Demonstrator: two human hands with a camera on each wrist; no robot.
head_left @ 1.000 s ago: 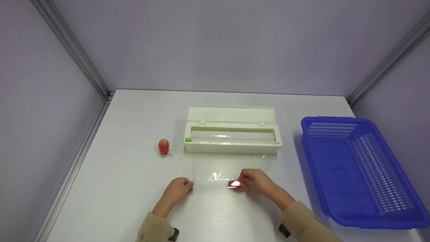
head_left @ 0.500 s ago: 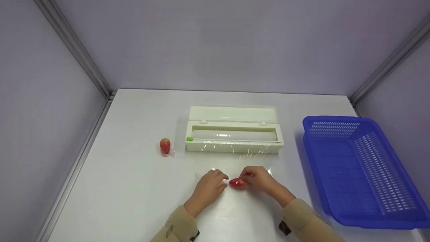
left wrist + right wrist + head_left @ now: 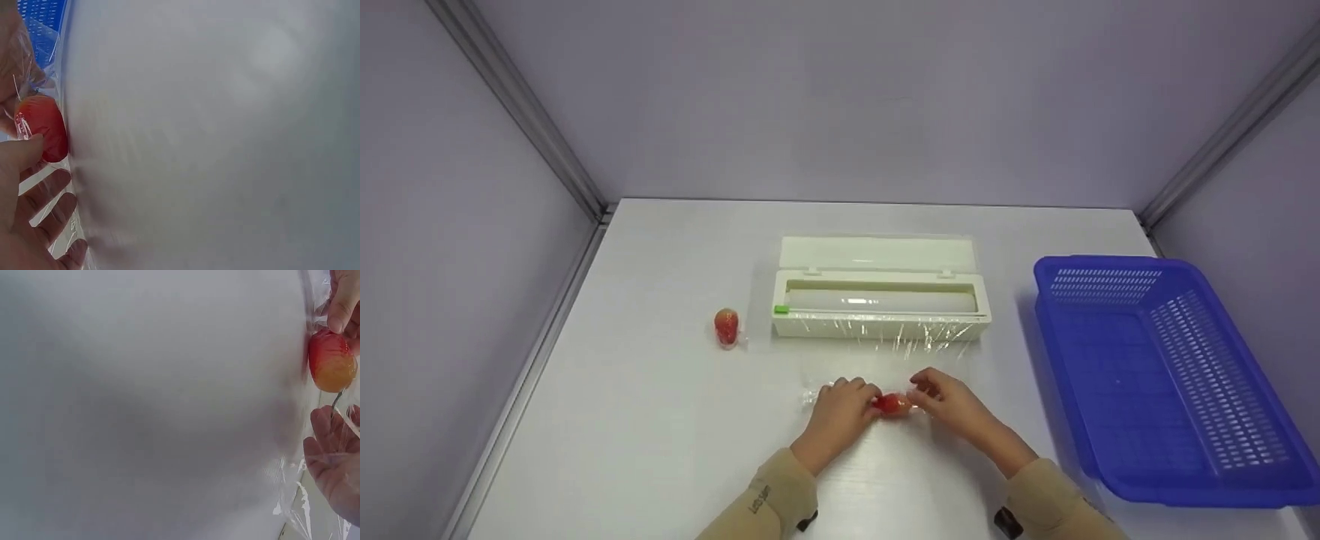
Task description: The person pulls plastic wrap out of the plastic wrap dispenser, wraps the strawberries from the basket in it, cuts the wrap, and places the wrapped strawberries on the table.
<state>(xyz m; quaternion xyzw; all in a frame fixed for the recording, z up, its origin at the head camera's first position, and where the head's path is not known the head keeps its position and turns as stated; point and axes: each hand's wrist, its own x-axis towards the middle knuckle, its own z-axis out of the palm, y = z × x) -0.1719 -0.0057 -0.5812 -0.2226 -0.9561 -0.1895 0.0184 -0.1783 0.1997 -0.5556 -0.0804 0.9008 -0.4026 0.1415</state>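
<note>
A small red-and-yellow fruit (image 3: 893, 404) with a dark stem lies in clear cling film (image 3: 304, 495) on the table. With its thumb on the fruit's red end, my left hand (image 3: 841, 411) pinches it through the film; the other fingers spread over the film, as the left wrist view shows. My right hand (image 3: 337, 461) is beside the yellow stem end, its fingers relaxed and film around them. The film runs back to a white dispenser box (image 3: 881, 328) with its lid raised and a roll (image 3: 877, 301) inside.
Another red-and-yellow fruit (image 3: 726, 328), wrapped in film, lies to the left of the dispenser. A blue plastic basket (image 3: 1046, 360) stands at the right of the table. A green slider (image 3: 781, 309) sits at the dispenser's left end.
My left hand has come right from the film's left edge onto the fruit and now grips it. My right fingers have loosened from the fruit's stem end. The film has gathered around it.
</note>
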